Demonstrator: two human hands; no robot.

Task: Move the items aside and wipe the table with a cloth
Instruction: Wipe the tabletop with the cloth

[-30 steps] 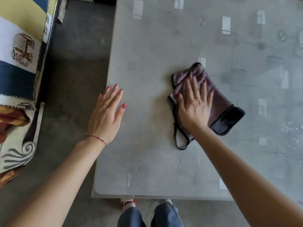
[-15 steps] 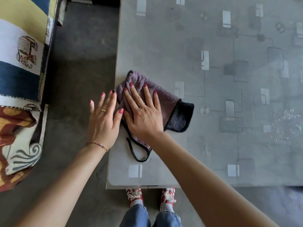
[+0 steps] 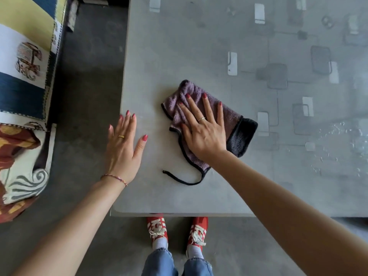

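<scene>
A person presses a cloth [image 3: 201,116] flat on the grey table [image 3: 199,46].

The right hand [image 3: 203,130] lies on the purple cloth with fingers straight and spread, near the table's left edge and toward its front. The left hand [image 3: 124,144] rests flat, fingers straight, at the left edge, apart from the cloth. A black cord [image 3: 179,179] trails from the cloth toward the front edge.

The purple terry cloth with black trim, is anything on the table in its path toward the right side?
Nothing visible blocks the purple terry cloth under the right hand; the grey patterned table there shows only printed squares.
</scene>
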